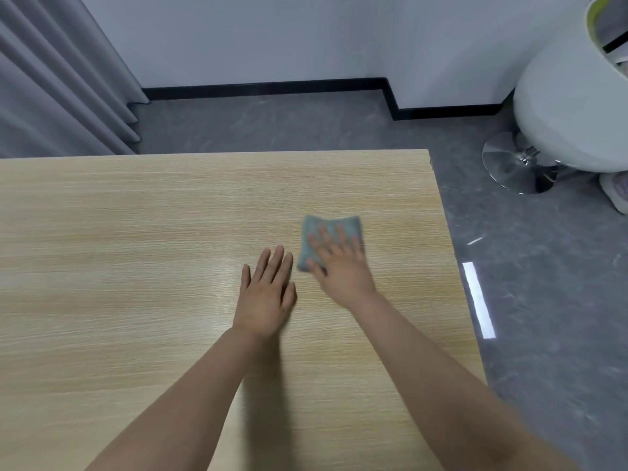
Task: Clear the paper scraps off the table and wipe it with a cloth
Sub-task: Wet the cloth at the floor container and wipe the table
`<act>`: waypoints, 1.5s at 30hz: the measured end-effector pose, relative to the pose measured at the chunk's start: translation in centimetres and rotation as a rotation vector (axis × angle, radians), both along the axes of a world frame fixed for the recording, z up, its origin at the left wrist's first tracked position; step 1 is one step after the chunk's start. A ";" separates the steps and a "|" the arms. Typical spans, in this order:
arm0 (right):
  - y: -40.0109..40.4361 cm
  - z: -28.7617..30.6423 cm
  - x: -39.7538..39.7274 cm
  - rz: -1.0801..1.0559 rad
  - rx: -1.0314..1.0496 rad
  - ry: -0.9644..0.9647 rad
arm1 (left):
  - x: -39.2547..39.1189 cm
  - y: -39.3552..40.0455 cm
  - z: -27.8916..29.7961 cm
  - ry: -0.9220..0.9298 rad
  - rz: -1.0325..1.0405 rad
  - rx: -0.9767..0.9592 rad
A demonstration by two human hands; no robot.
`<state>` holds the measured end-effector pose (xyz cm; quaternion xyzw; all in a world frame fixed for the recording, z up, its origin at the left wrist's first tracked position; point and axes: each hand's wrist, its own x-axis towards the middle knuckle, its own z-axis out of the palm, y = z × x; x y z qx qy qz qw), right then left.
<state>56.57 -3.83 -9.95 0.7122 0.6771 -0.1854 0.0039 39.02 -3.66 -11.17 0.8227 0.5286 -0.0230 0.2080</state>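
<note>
A folded grey-blue cloth (326, 226) lies flat on the light wooden table (136, 232), right of the middle. My right hand (339, 263) presses down on it with straight, spread fingers and looks blurred. My left hand (266, 294) rests flat on the bare tabletop just left of the cloth, fingers straight and together. No paper scraps show on the table.
The table's right edge (455, 266) runs close to the cloth, with grey floor beyond it. A white swivel chair (571, 107) on a chrome base (516, 164) stands at the far right. Grey curtains (57, 79) hang at the far left.
</note>
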 end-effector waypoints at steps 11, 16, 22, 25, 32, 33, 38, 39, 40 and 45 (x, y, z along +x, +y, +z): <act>-0.3 -1.1 9.1 -0.511 -0.020 -0.016 | -0.3 0.7 0.8 0.009 -0.041 0.040; 2.7 -0.5 4.1 -0.447 -0.025 -0.047 | -1.0 3.8 0.9 -0.046 -0.067 0.090; 4.7 -0.7 -0.1 0.054 0.015 0.017 | 0.4 7.9 0.7 -0.023 -0.041 0.105; 4.8 -1.3 3.5 -0.087 0.035 -0.025 | 1.0 9.2 0.6 0.018 -0.076 0.090; 4.6 -1.2 8.3 -0.628 -0.017 -0.039 | 0.8 9.2 -1.0 0.041 -0.078 0.103; 4.9 -1.2 7.3 -0.620 -0.012 -0.043 | 0.8 9.1 -1.2 0.040 -0.074 0.109; 6.5 -0.7 0.7 -0.221 0.068 0.012 | 1.0 9.2 -1.3 0.023 -0.058 0.142; 6.6 -0.8 0.0 -0.128 0.068 0.015 | 1.0 9.2 -1.2 0.026 -0.055 0.148; 6.7 -0.8 -0.1 -0.061 0.066 0.009 | 1.0 9.1 -1.2 0.028 -0.054 0.149; 6.6 -1.2 6.1 -0.275 0.077 -0.041 | 1.0 9.2 -1.1 0.010 -0.045 0.136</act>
